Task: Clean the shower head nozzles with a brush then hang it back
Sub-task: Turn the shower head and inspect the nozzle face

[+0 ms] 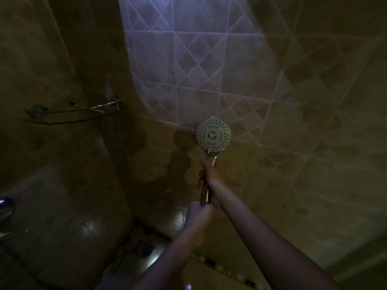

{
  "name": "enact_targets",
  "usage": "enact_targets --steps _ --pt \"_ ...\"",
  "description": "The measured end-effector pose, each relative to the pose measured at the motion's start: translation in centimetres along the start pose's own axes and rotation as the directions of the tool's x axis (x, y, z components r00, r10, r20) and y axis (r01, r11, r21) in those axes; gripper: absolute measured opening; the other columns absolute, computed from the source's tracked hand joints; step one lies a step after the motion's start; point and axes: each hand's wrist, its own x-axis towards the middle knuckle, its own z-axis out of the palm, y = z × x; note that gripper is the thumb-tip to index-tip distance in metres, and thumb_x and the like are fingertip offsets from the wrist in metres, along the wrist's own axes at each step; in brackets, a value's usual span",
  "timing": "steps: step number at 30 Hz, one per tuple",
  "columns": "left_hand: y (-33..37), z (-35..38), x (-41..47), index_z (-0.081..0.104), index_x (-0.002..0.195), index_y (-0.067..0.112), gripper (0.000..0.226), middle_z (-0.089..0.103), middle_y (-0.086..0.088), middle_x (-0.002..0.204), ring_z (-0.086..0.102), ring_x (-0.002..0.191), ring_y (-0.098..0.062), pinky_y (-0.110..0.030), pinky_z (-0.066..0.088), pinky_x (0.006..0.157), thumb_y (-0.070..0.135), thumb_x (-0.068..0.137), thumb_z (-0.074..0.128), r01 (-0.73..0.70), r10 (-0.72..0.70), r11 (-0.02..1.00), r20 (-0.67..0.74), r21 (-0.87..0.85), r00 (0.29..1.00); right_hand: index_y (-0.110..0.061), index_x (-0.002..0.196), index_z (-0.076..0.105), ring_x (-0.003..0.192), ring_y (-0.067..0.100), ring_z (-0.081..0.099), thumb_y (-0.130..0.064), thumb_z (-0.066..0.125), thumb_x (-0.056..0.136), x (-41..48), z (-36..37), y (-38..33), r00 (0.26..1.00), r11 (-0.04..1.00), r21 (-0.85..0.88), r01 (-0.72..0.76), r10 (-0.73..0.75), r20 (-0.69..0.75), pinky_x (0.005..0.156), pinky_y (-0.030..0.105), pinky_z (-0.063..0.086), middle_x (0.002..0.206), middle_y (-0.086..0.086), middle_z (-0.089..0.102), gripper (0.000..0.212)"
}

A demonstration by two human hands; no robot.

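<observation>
A round chrome shower head is held upright before the tiled wall, its nozzle face turned toward me. My right hand is wrapped around the upper part of its handle. Below it, my left hand grips the bottom end of the handle, where the hose joins. No brush is in view. The scene is very dark, so the fingers show only as outlines.
A curved glass corner shelf with metal brackets is fixed to the wall at the left. A chrome tap fitting shows at the far left edge. Tiled walls surround the hands, and a pebble strip runs along the floor below.
</observation>
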Motion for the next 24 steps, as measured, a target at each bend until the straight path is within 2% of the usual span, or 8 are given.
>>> enact_targets --steps 3,7,10,14,17,20,22,24 --pt "-1.3 0.1 1.3 0.059 0.076 0.016 0.021 0.053 -0.006 0.071 0.049 0.068 -0.019 -0.032 0.033 0.061 0.014 0.096 0.052 0.08 -0.078 0.997 -0.091 0.011 0.993 -0.021 0.062 0.051 0.036 0.014 0.042 -0.047 0.069 0.087 -0.2 1.2 1.2 0.995 0.996 -0.093 0.005 -0.014 -0.096 0.044 0.026 0.035 0.044 -0.004 0.046 0.04" --pt "-1.9 -1.2 2.6 0.059 0.077 0.014 0.023 0.047 -0.001 0.06 0.043 0.05 -0.015 -0.025 0.029 0.048 0.011 0.097 0.049 0.116 -0.116 0.993 -0.03 0.021 0.993 -0.017 0.066 0.049 0.032 0.013 0.037 -0.042 0.066 0.091 0.0 2.1 1.5 0.994 0.997 -0.074 -0.035 0.028 -0.104 0.039 0.022 0.032 0.044 -0.002 0.043 0.039" --pt "-1.6 -2.3 2.9 0.06 0.078 0.015 0.021 0.044 0.002 0.056 0.041 0.048 -0.013 -0.023 0.028 0.046 0.016 0.096 0.051 0.118 -0.117 0.993 0.051 -0.024 0.992 -0.018 0.07 0.048 0.033 0.011 0.034 -0.039 0.064 0.093 0.2 2.4 1.4 0.997 0.997 -0.014 -0.073 0.073 0.013 0.038 0.022 0.028 0.048 -0.002 0.04 0.035" --pt "-0.8 -4.3 2.8 0.057 0.075 0.019 0.02 0.041 0.007 0.05 0.038 0.043 -0.01 -0.022 0.026 0.043 0.016 0.094 0.054 0.139 -0.137 0.99 0.168 -0.004 0.976 -0.027 0.053 0.045 0.03 0.006 0.028 -0.041 0.063 0.094 0.9 3.0 1.2 0.96 0.983 0.111 -0.149 0.117 0.254 0.032 0.017 0.022 0.042 -0.009 0.033 0.048" --pt "-0.1 -6.3 3.7 0.058 0.077 0.019 0.018 0.041 0.009 0.048 0.037 0.04 -0.008 -0.021 0.027 0.039 0.016 0.094 0.056 0.133 -0.137 0.991 0.228 0.032 0.964 -0.025 0.054 0.055 0.036 0.008 0.044 -0.051 0.07 0.086 1.3 3.8 0.9 0.948 0.988 0.13 -0.089 0.043 0.315 0.035 0.02 0.035 0.045 -0.006 0.046 0.044" --pt "0.5 -8.0 5.2 0.061 0.079 0.019 0.014 0.041 0.011 0.047 0.037 0.041 -0.007 -0.022 0.028 0.039 0.017 0.093 0.061 0.102 -0.108 0.994 0.222 0.04 0.969 -0.024 0.078 0.071 0.065 0.008 0.068 -0.062 0.074 0.076 1.5 4.4 0.8 0.981 0.975 -0.177 0.137 -0.108 0.161 0.057 0.022 0.055 0.067 -0.008 0.071 0.039" --pt "0.7 -8.8 6.2 0.062 0.08 0.019 0.013 0.041 0.012 0.046 0.037 0.041 -0.006 -0.023 0.027 0.04 0.018 0.092 0.065 0.074 -0.077 0.997 0.204 0.026 0.976 -0.024 0.081 0.066 0.063 -0.002 0.066 -0.06 0.082 0.066 1.9 4.8 0.8 0.962 0.899 -0.352 0.261 -0.273 0.015 0.053 0.012 0.051 0.067 -0.02 0.07 0.042" --pt "0.6 -9.3 6.7 0.063 0.085 0.017 0.008 0.042 0.01 0.049 0.038 0.042 -0.007 -0.023 0.027 0.042 0.021 0.091 0.066 0.078 -0.083 0.996 0.197 0.034 0.977 -0.024 0.072 0.061 0.051 -0.008 0.06 -0.049 0.091 0.06 2.4 5.1 1.0 0.924 0.869 -0.385 0.31 -0.371 -0.094 0.043 0.007 0.041 0.057 -0.024 0.065 0.041"
